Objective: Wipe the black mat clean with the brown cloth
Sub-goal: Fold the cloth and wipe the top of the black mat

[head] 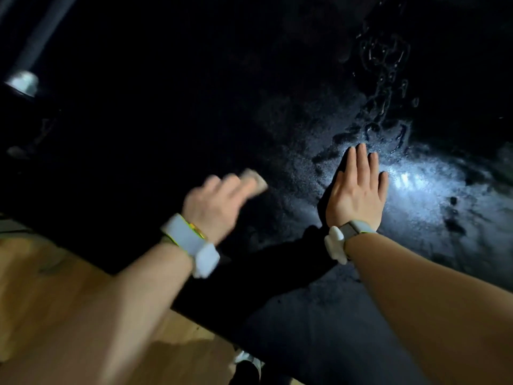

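The black mat [277,112] fills most of the frame, its grainy surface shining bluish white at the right where light catches wet streaks. A brown cloth [254,181], blurred, shows pale tan at centre. Both wrists carry white bands: the left wristband [191,243] edged in yellow-green, the right wristband [348,234] with a grey strap. The floor [41,287] at lower left is warm yellowish wood.

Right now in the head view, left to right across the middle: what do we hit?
Pale round object at the left edge → left hand with the brown cloth at its fingertips → right hand flat on the black mat → bright wet glare patch.
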Action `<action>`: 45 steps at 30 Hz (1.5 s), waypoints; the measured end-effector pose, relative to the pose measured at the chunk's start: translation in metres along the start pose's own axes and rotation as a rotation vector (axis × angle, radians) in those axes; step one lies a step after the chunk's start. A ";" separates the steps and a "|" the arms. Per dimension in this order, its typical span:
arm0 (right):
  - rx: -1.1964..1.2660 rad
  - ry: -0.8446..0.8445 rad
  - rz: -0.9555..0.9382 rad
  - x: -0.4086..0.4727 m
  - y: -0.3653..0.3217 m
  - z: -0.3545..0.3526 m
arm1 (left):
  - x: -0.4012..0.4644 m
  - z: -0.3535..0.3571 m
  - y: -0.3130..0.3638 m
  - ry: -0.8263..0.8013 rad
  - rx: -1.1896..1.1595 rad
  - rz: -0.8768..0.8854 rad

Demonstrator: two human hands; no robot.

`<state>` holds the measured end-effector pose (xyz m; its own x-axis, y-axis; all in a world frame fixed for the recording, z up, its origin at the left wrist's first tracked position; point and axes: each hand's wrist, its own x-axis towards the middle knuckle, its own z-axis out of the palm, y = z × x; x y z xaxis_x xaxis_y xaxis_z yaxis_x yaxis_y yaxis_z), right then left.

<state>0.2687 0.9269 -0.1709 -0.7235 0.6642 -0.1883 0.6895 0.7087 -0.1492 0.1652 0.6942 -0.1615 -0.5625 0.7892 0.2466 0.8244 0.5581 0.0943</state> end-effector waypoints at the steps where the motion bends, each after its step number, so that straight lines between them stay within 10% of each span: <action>1: -0.008 0.003 -0.004 -0.001 0.000 0.001 | 0.004 -0.002 -0.016 0.030 0.013 -0.086; 22: -0.035 -0.057 -0.104 -0.103 -0.035 0.028 | -0.009 -0.011 0.000 0.020 -0.098 -0.251; 28: -0.041 -0.035 -0.101 -0.103 -0.037 0.030 | -0.109 -0.029 0.059 -0.085 -0.174 0.061; 38: -0.047 0.027 -0.098 -0.102 -0.035 0.033 | -0.084 -0.041 -0.034 -0.027 0.009 -0.489; 45: -0.029 0.045 -0.105 -0.103 -0.035 0.033 | -0.143 -0.040 0.068 -0.121 -0.143 -0.037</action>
<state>0.3200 0.8254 -0.1782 -0.7932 0.5952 -0.1291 0.6087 0.7814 -0.1375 0.3041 0.6095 -0.1519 -0.5894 0.7984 0.1236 0.7985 0.5524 0.2394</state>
